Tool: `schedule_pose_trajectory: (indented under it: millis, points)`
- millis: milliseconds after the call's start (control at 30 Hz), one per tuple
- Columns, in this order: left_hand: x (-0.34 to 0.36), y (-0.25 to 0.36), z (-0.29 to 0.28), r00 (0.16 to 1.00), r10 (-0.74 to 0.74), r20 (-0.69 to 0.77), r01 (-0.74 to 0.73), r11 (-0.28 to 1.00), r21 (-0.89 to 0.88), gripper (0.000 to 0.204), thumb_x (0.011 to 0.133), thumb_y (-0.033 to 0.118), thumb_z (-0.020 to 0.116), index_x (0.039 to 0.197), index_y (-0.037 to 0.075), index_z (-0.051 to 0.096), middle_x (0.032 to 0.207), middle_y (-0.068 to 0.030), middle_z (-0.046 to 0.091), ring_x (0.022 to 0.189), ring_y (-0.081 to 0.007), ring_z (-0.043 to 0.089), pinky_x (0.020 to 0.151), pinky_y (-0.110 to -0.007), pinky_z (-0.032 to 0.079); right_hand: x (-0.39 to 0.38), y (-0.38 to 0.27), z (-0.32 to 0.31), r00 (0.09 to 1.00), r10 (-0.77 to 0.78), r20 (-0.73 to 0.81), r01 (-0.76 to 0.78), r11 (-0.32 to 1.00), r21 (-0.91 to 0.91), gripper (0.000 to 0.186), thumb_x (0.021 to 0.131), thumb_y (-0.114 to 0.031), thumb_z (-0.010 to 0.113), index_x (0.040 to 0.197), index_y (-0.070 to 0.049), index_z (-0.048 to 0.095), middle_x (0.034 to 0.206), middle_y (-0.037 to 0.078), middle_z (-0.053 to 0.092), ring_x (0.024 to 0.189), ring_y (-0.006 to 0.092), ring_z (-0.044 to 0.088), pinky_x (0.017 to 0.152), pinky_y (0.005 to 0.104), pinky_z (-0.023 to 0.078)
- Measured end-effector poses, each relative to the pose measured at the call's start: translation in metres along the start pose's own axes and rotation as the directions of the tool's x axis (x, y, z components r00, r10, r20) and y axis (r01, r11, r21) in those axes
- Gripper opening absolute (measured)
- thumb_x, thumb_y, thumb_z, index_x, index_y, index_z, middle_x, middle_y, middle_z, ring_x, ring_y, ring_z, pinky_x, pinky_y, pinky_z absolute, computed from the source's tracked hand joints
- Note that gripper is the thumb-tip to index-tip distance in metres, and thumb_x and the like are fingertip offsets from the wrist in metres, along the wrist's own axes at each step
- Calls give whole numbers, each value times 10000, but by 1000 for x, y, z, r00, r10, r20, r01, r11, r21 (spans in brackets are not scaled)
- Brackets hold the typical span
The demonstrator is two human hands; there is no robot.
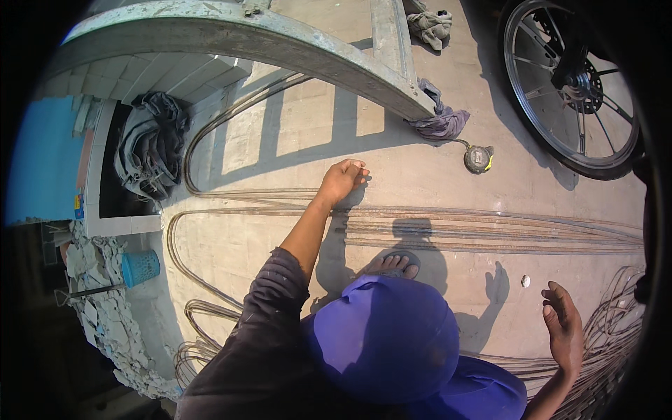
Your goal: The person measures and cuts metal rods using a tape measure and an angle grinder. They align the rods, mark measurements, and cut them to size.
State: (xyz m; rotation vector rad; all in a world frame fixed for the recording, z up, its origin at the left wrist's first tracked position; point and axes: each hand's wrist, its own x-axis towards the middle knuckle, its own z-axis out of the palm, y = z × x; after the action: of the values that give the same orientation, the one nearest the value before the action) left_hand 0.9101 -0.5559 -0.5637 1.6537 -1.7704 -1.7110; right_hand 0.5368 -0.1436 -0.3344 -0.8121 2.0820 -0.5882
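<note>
My left hand [343,180] reaches forward over the floor with its fingers curled together. Whatever may be between the fingertips is too small to make out. Just below it run long thin steel rods [455,220], bent round in loops at their left end. A round tape measure [478,159] with a yellow edge lies on the floor, to the right of that hand and a little farther off. My right hand [565,329] is raised at the lower right, its fingers apart and holding nothing. Beneath it spreads a bundle of thin rods [609,315].
A ladder-like metal frame [280,42] crosses the far side, a purple rag [441,122] at its foot. A motorcycle wheel [570,87] stands far right. Leftward are dark folded cloth [148,143], a blue basket [141,269] and rubble [105,301]. My bare foot [392,266] stands by the rods.
</note>
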Motion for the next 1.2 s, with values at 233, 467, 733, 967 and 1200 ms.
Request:
schedule_pose_trajectory:
  millis: [233, 467, 733, 967, 1200]
  points:
    - [-39, -35, -2, 958, 272, 90, -278, 804, 525, 312, 961, 236, 699, 1203, 40, 709, 1134, -151, 736, 1040, -326, 689, 944, -402, 532, -68, 102, 41, 884, 453, 119, -468, 850, 242, 605, 1011, -440, 692, 1415, -8, 562, 1231, 136, 696, 1098, 207, 648, 938, 341, 517]
    - [-42, -18, 81, 807, 490, 328, -582, 572, 578, 388, 896, 200, 769, 1255, 82, 679, 1251, -141, 666, 1180, -347, 605, 1049, -463, 470, -136, 154, 129, 760, 636, 133, -528, 485, 697, 478, 1035, -436, 660, 1347, -77, 609, 1242, 133, 700, 1068, 232, 680, 923, 375, 539]
    - [-8, 30, 140, 761, 220, 610, -647, 205, 734, 466, 853, 226, 800, 1253, 44, 643, 1212, -173, 679, 1064, -393, 694, 927, -467, 562, -199, 155, 329, 536, 841, 79, -144, -1, 990, 552, 962, -459, 741, 1240, -1, 606, 1205, 191, 660, 1055, 283, 651, 940, 416, 521]
    - [9, 46, 153, 697, 54, 715, -717, 59, 694, 447, 812, 224, 847, 1130, -16, 641, 1112, -239, 701, 1021, -442, 688, 892, -507, 552, -232, 133, 437, -21, 973, -230, -295, 214, 931, 618, 923, -482, 774, 1222, 28, 593, 1196, 213, 638, 1065, 305, 637, 941, 427, 515]
    - [23, 59, 167, 674, -127, 727, -731, 26, 682, 427, 781, 224, 849, 1061, -30, 653, 1018, -272, 729, 1000, -446, 706, 892, -489, 564, -224, 163, 455, -262, 928, -263, -415, 137, 899, 762, 838, -528, 833, 1211, 78, 560, 1190, 258, 588, 1126, 366, 589, 975, 452, 483]
